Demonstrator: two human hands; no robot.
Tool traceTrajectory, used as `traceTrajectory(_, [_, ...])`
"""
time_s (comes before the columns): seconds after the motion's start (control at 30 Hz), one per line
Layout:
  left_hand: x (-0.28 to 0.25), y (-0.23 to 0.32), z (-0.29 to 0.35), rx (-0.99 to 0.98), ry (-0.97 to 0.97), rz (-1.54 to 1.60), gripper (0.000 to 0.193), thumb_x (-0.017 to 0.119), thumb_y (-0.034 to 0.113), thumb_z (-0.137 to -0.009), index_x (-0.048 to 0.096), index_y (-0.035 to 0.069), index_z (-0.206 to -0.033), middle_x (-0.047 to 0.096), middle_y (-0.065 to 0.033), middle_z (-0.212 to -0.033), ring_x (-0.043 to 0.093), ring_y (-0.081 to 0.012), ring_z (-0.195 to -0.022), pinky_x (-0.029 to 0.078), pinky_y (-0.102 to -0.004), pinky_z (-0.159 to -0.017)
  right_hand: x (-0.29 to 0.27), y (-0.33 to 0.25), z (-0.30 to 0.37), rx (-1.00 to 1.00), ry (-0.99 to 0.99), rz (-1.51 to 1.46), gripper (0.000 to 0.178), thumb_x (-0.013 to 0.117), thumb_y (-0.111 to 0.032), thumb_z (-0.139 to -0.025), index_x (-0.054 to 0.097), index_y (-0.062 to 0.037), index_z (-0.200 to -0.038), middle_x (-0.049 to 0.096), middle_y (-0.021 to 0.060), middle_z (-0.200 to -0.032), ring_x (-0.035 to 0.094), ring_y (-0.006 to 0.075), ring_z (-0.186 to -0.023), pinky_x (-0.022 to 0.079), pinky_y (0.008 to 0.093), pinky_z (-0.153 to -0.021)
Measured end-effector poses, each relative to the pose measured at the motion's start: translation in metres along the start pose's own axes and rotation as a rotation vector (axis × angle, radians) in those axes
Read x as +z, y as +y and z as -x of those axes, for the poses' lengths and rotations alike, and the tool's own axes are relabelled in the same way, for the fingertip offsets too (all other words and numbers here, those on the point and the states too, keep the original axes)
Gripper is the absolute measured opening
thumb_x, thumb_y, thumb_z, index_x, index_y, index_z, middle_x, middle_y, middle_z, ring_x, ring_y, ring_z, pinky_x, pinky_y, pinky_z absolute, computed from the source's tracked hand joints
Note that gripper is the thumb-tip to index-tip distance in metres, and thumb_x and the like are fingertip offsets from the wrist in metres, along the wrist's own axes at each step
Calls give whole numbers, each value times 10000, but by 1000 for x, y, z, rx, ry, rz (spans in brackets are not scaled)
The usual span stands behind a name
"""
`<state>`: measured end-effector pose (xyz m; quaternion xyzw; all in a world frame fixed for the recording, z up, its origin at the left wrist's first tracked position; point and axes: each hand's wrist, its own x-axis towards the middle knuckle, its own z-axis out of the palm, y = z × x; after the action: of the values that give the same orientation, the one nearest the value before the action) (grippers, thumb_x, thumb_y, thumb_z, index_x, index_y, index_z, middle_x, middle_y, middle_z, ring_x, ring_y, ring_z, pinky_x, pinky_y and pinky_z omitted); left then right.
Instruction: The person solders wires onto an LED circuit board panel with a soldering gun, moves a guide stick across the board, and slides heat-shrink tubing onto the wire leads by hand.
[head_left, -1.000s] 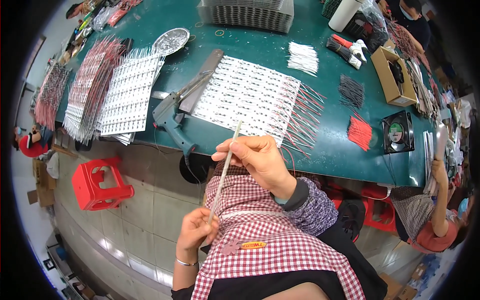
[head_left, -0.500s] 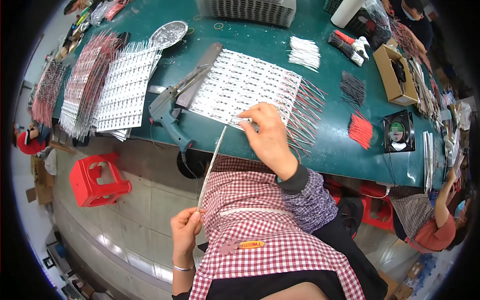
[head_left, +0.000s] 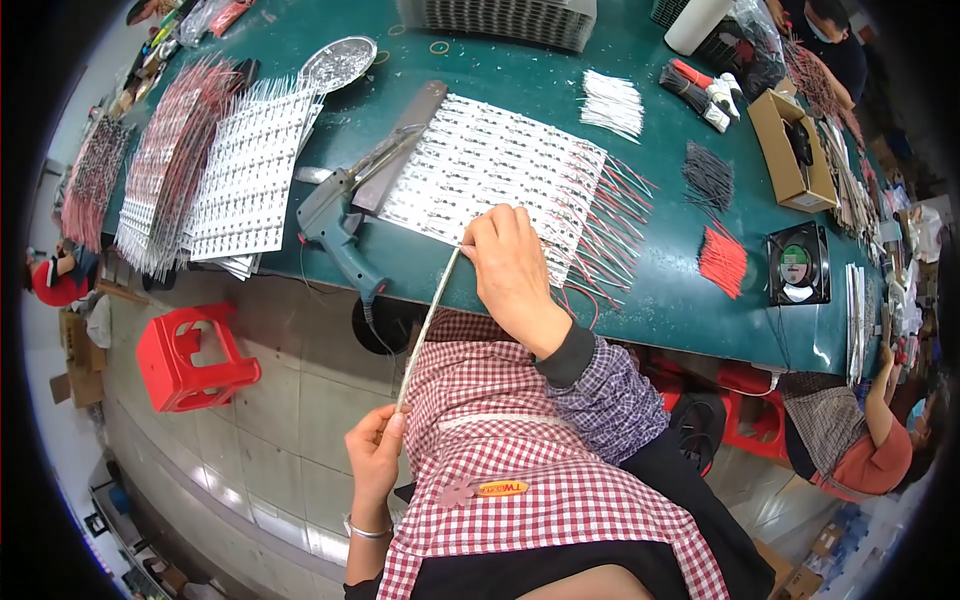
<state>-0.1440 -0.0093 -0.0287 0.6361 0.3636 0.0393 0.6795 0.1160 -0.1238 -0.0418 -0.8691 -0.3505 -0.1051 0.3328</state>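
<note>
My left hand (head_left: 374,450) pinches the lower end of a long, thin, pale strip (head_left: 428,325) in front of the checked apron. The strip slants up to the table's front edge. There my right hand (head_left: 515,275) closes its fingertips on the upper end, palm down. Just beyond that hand lies a white sheet of small circuit boards (head_left: 480,160), red and white wires (head_left: 615,220) sticking out of its right side. A blue-grey soldering gun (head_left: 335,235) rests left of the sheet, its tip on a dark grey bar (head_left: 408,130).
Stacked wired board sheets (head_left: 245,190) stand at the left, near a round metal dish (head_left: 340,64). Bundles of white wires (head_left: 612,105), black wires (head_left: 708,175) and red wires (head_left: 722,262) lie right, by a cardboard box (head_left: 790,150) and fan (head_left: 797,262). A red stool (head_left: 195,360) stands below left.
My right hand has moved slightly left and closed its fingers on the strip's upper end. My left hand keeps its hold, shifting up a little.
</note>
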Motion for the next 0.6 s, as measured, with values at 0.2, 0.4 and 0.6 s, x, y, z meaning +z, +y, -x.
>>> traceTrajectory(0.2, [1,-4,-1,69,23,-68,195,625,92,-949,679,-56,-1064,628,21,-791,498,-26,-655,380,-179,-556,-8,0,2,45,77,-180,161,672,-17,-795,565,-33,-914,504,129,-959,485,311,-925,432,398,-803])
traceTrajectory(0.4, [14,1,-8,241,100,-255,211,623,90,-932,694,-41,-1082,609,24,-771,476,-37,-631,370,-201,-544,-39,3,11,97,116,-188,243,693,-21,-788,598,-15,-1011,535,136,-1055,506,329,-994,434,410,-862])
traceTrajectory(0.6, [27,23,-10,350,135,-476,205,636,71,-916,688,-60,-1065,562,2,-692,454,-47,-651,380,-228,-556,-55,28,30,127,24,-86,291,696,-38,-795,623,1,-1074,554,176,-1265,477,360,-1247,406,439,-1015])
